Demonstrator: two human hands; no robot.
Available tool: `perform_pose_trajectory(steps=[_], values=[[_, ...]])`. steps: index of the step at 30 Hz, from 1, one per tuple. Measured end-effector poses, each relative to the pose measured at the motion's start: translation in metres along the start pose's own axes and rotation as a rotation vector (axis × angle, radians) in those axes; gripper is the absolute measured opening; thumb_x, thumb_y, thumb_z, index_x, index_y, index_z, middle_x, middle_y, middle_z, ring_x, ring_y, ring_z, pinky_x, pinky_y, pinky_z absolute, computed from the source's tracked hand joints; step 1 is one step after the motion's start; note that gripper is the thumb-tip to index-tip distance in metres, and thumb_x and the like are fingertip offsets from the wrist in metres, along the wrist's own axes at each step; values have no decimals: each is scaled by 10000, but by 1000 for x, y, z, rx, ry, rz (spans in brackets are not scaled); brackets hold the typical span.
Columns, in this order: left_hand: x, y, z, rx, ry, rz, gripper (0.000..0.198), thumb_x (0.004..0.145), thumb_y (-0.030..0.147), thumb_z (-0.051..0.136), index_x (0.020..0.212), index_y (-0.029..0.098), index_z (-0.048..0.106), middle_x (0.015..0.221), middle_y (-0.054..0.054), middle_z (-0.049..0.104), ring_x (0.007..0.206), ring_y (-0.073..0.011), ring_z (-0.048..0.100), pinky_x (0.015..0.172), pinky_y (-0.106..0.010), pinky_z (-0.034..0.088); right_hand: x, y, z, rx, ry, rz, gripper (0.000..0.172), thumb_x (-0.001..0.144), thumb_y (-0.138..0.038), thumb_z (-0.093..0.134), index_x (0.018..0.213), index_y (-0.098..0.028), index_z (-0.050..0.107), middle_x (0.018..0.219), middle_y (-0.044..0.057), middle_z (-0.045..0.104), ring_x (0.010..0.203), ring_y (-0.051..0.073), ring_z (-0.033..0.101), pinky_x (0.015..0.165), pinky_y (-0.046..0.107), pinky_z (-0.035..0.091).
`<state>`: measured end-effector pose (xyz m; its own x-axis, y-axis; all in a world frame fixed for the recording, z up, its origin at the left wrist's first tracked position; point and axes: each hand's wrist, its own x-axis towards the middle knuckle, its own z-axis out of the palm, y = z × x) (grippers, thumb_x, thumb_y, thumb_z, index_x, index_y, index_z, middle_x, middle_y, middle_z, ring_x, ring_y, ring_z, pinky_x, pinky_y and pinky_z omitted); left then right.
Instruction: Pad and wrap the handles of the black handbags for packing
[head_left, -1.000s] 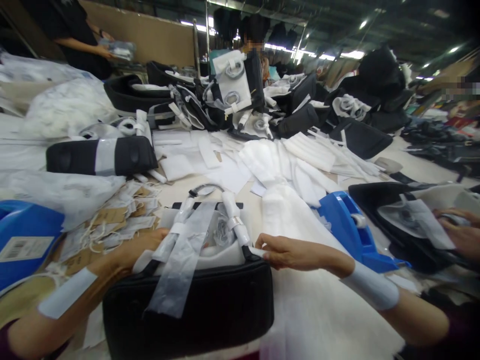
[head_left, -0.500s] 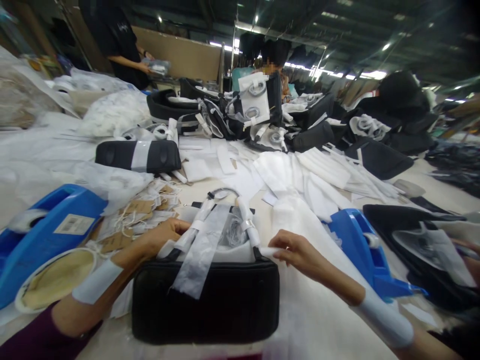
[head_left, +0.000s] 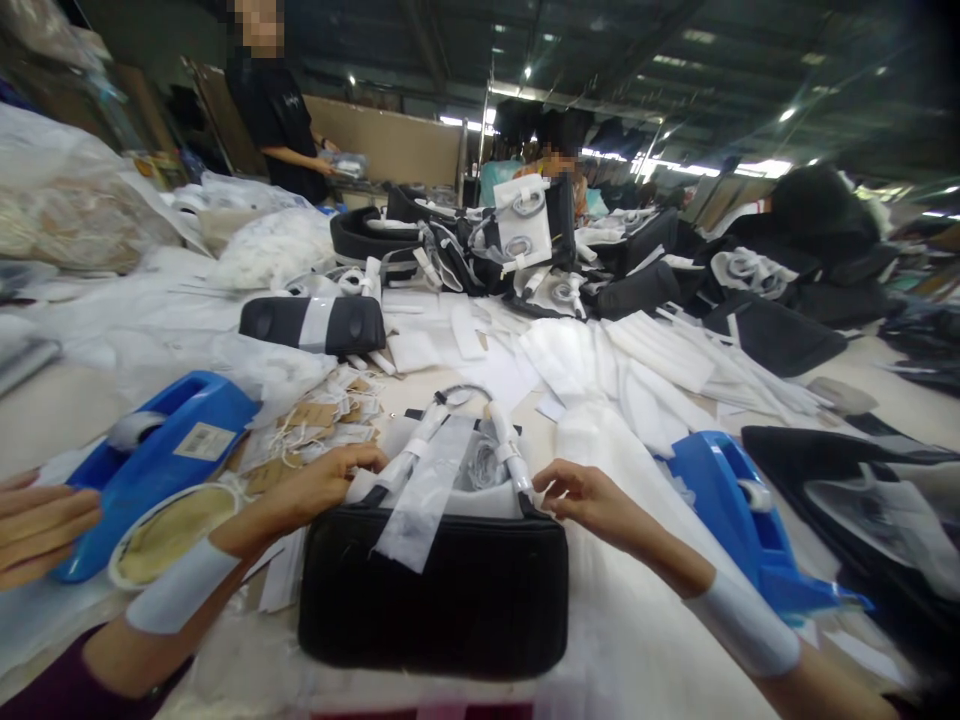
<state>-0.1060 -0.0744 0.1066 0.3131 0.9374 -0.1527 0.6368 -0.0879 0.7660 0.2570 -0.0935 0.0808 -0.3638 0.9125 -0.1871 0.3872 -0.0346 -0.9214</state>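
A black handbag (head_left: 435, 600) with wrapped handles sits at the tabletop's (head_left: 67, 405) near side, between two hands: left hand (head_left: 319, 487) by one end, right hand (head_left: 589, 497) finger-bent at the other. Whether either grips, I can't tell from here.

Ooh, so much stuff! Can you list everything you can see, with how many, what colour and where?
Nearest bag: one, black, between the hands
Wrapped handle: one, white wrapping, atop that bag
Plastic strip: one, see-through, over the bag's front
Tape dispensers: two, blue, left and right
Tub: one, yellowish, beside the left dispenser
Tags: many, brown and white, behind the left hand
Foam sheets: many, white, mid-table
Other bags: many, mostly black, farther back
Co-workers: at least two, one black-shirted, background
Another person's hand: left edge
Own hands: two, pale cuffs, beside the nearest bag
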Motion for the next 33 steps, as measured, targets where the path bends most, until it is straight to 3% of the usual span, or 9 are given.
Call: perform_pose_trajectory(steps=[4,8,10,13,17,22,27,30,33], values=[[-14,-19,4,-129,36,24,232,694,340,599,876,209,658,946,-24,665,955,-245,610,838,-299,502,-7,-6,10,98,28,-68,192,765,-302,627,871,-161,702,892,49,641,862,203,582,803,332,446],[-27,-27,9,-275,-14,11,239,734,399,644,866,209,702,1032,-58,681,1023,-283,614,905,-363,508,-19,-16,22,210,-16,-79,296,880,-404,522,871,-171,705,923,46,660,941,224,569,917,369,399],[-34,-26,11,-301,84,-38,282,711,435,666,873,212,728,1130,-68,680,1113,-312,586,996,-407,465,-27,-20,26,232,-14,-52,418,933,-493,430,910,-177,704,966,52,669,975,240,567,940,394,393],[-46,-20,16,-439,218,-178,477,761,563,612,1059,203,711,1231,-86,662,1172,-322,571,1040,-438,437,-37,-26,34,264,15,-15,538,956,-589,341,1001,-185,693,1055,57,666,1058,249,552,1007,414,357],[-56,-9,28,-717,146,-180,666,836,694,446,1230,181,604,1223,-107,671,1146,-303,608,1030,-431,451,-42,-31,47,247,89,-3,455,846,-585,586,1048,-179,619,1006,52,656,1010,244,563,964,386,390],[-54,-3,44,-481,370,-172,671,658,649,696,1159,211,606,1274,-95,639,1261,-327,524,1071,-417,401,-40,-26,67,238,277,50,476,752,-557,690,1007,-173,568,946,51,644,926,234,582,861,347,430],[-46,-9,55,-376,485,-192,700,700,633,656,1246,220,514,1065,-87,681,1163,-312,583,1025,-464,406,-32,-9,84,180,507,64,552,746,-534,705,1133,-196,501,907,28,622,852,212,593,814,334,455],[-38,-17,62,-244,532,-156,595,741,621,628,1182,233,530,1032,-60,657,1096,-288,603,993,-436,412,-26,0,90,98,587,9,637,808,-481,665,1327,-235,389,850,-14,565,785,181,568,805,327,453],[-31,-25,67,-162,501,-121,482,802,612,573,1089,226,533,1005,-45,644,979,-256,628,912,-389,449,-21,8,94,-10,648,-75,578,854,-430,614,1364,-264,400,852,-20,507,801,170,533,843,322,435]])
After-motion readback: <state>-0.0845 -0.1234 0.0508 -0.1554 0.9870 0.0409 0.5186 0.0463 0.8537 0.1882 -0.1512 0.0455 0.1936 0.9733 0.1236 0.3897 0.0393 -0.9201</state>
